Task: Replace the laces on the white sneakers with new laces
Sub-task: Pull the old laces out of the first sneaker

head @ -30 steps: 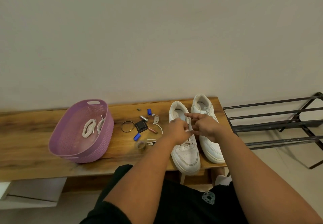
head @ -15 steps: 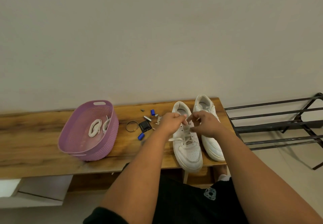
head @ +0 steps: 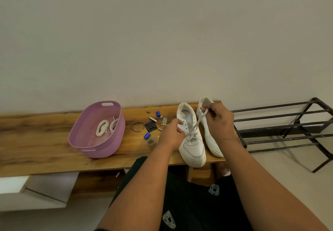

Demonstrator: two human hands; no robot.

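Plain beige wall [head: 162, 41], wooden bench [head: 36, 146], black metal rack [head: 281, 128].

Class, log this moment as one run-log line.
right hand: pulls white lace | left hand: steadies left white sneaker | new laces: in purple plastic basket

1. Wooden bench [head: 45, 146] spans the frame's lower middle.
2. Purple basket [head: 115, 140] sits left of centre.
3. Small clutter [head: 150, 127] lies centre.
4. Two white sneakers [head: 193, 151] stand right.
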